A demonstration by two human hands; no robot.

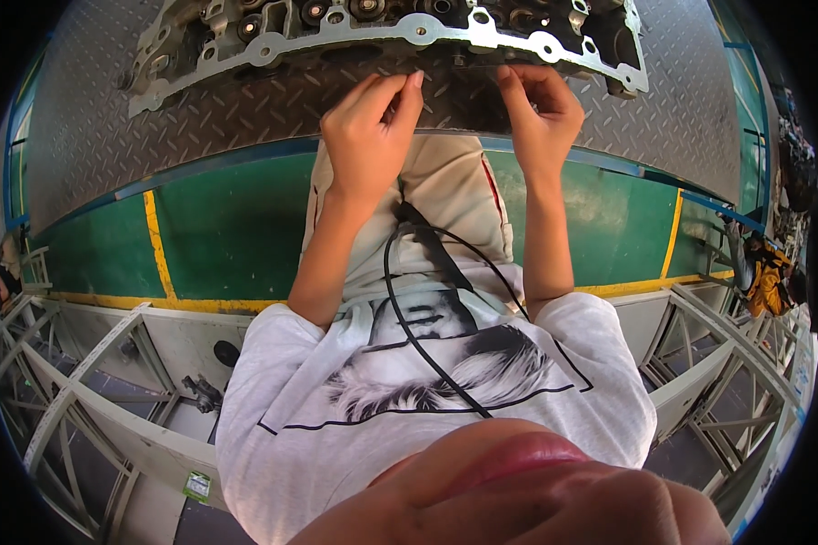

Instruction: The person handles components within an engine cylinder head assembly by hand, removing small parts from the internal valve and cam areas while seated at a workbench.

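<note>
A metal cylinder head [421,31] lies across the steel tread-plate tabletop in front of me, its pale machined flange toward me and round valve parts showing inside. My left hand [368,127] is at its near edge, left of the middle, with the fingers curled and the thumb close to them. Right of the middle, my right hand [545,113] is bent the same way, thumb and fingers closed together at the underside of the flange. The two hands are apart. Whatever lies between the fingertips of either hand is hidden or too small to make out.
The diamond-pattern steel tabletop [145,150] has a blue-edged front rim. Below it is a green floor [236,227] with yellow lines. Grey metal frames [91,363] stand behind me on both sides. A black cord [388,272] hangs over my front. Another person [765,272] is at the far right.
</note>
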